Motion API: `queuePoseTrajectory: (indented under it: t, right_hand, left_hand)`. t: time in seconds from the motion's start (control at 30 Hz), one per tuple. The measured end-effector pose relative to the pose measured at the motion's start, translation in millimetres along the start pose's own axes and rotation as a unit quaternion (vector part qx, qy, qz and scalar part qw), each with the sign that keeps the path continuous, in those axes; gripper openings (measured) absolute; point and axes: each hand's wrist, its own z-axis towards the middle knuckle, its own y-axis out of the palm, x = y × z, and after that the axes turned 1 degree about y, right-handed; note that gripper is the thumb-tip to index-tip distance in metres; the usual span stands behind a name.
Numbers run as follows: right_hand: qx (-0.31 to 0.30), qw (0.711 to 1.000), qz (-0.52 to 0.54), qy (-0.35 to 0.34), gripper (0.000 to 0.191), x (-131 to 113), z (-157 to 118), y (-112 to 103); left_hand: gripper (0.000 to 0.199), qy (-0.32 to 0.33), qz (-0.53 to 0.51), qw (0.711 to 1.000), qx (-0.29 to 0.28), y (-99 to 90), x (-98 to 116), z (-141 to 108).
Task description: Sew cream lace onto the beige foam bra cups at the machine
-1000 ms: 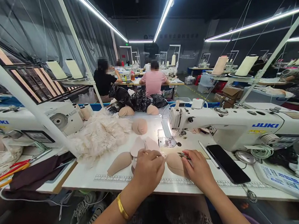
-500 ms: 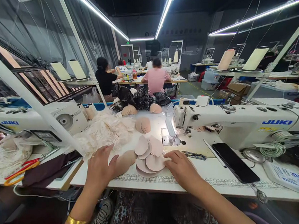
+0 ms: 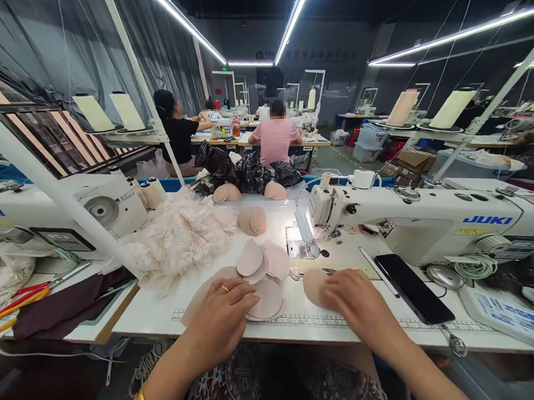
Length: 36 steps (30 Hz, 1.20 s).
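Observation:
Several pale pink oval pads (image 3: 249,258) lie overlapping on the white table (image 3: 156,315). My left hand (image 3: 230,305), with a ring on one finger, reaches over the left side of this pile; its fingers are together at the lower pads, and what they grip is hidden. Under and beside that hand lies a beige pad (image 3: 194,301). Right of the pile, my right hand (image 3: 352,294) holds a separate beige pad (image 3: 316,286) by its right edge, at the table's ruler strip. Another rounded pad (image 3: 252,221) rests behind the pile.
A white sewing machine (image 3: 417,215) stands at the right, with a black phone (image 3: 415,287) and a white pen (image 3: 378,270) before it. Cream lace (image 3: 182,229) is heaped left. Black plastic bags (image 3: 247,168) lie behind. Two people sit further back.
My left hand has moved right onto the pile. My right hand has moved off the pile to the right, and a beige pad is now at its fingers.

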Motion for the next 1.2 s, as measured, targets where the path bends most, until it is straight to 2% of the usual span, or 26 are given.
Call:
queuePoseTrajectory:
  t: [0.1,0.17,0.23,0.37,0.43,0.5,0.57,0.63,0.7,0.77,0.83,0.87,0.93,1.0,1.03,1.13,1.2]
  right_hand:
    - [-0.068,0.991,0.028,-0.107,0.016,-38.4,6.5,24.6]
    - [-0.085,0.986,0.013,-0.141,0.013,-55.8,11.2,41.1]
    - [-0.077,0.985,0.000,-0.156,0.009,-63.1,14.1,54.6]
    - [-0.006,0.989,0.001,-0.150,0.013,-62.5,15.0,67.6]
    - [0.014,0.988,-0.024,-0.155,0.018,-61.3,15.2,69.9]
    - [0.023,0.985,-0.049,-0.165,0.022,-60.5,16.2,72.2]
    - [0.033,0.985,-0.044,-0.163,0.022,-60.2,17.7,73.9]
    - [0.036,0.987,-0.006,-0.157,0.022,-61.2,19.1,72.0]
    - [0.010,0.988,0.068,-0.135,0.020,-63.2,18.9,63.1]
    - [-0.032,0.984,0.156,-0.077,0.020,-62.9,15.8,46.9]
    - [-0.066,0.974,0.217,0.013,0.023,-55.1,9.4,27.5]
    - [-0.070,0.969,0.228,0.064,0.025,-47.2,5.0,18.5]
    - [-0.062,0.959,0.227,0.157,0.029,-24.5,-5.2,5.0]
    - [-0.050,0.956,0.197,0.211,0.036,1.9,-15.7,-0.9]
    - [-0.041,0.962,0.166,0.213,0.037,13.6,-20.3,-1.2]
    - [0.025,0.986,0.058,0.155,0.033,31.7,-28.8,4.6]
    - [0.075,0.990,0.026,0.117,0.029,27.7,-29.0,10.2]
  left_hand:
    - [0.029,-0.018,-0.010,0.999,-0.036,0.6,2.6,0.6]
    - [0.023,-0.033,-0.020,0.998,-0.057,1.5,4.5,0.0]
    - [0.020,-0.043,-0.032,0.996,-0.066,2.7,5.5,-1.0]
    - [0.026,-0.036,-0.024,0.997,-0.060,6.8,5.6,-0.8]
    - [0.031,-0.019,-0.016,0.999,-0.040,9.4,5.9,0.4]
    - [0.031,-0.010,-0.025,1.000,0.004,11.1,7.1,0.8]
    - [0.029,-0.020,-0.053,0.995,0.079,10.6,8.4,-1.1]
    - [0.025,-0.056,-0.104,0.981,0.152,7.4,7.2,-6.8]
    - [0.019,-0.138,-0.171,0.955,0.198,2.3,0.3,-16.2]
    - [0.023,-0.248,-0.247,0.917,0.193,-2.9,-13.5,-28.2]
    - [0.034,-0.341,-0.278,0.882,0.169,-6.6,-31.0,-40.2]
    - [0.038,-0.373,-0.257,0.876,0.165,-7.6,-39.0,-45.1]
    - [0.045,-0.403,-0.137,0.883,0.195,-6.9,-49.3,-50.3]
    - [0.048,-0.375,-0.002,0.900,0.222,-2.7,-48.7,-46.8]
    - [0.050,-0.340,0.040,0.914,0.219,0.7,-44.5,-41.3]
    - [0.059,-0.224,0.066,0.961,0.146,14.8,-25.2,-11.4]
    - [0.060,-0.192,0.040,0.976,0.096,23.4,-15.3,13.8]
